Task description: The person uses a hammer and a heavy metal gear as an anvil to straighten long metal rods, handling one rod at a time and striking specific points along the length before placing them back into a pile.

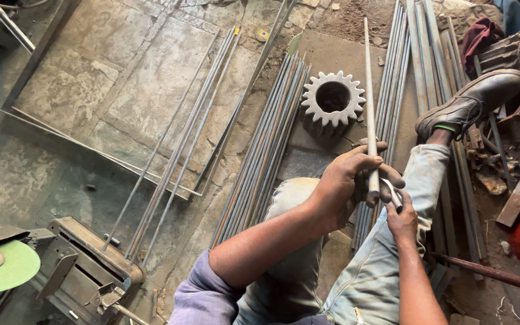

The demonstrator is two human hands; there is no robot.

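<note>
Left hand (347, 180) clenched around steel rod (369, 90), rod upright over knees. Right hand (401, 216) pinching rod's lower end. Gear (332, 99) on floor (121, 78) behind, between rod bundles (266, 150).

stone floor (121, 66), rod bundles (266, 150), gear (332, 99)

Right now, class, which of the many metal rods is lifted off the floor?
The single pale rod gripped in the left hand, standing nearly upright beside the gear. The right hand touches its lower end; every other rod lies flat in bundles.
</note>
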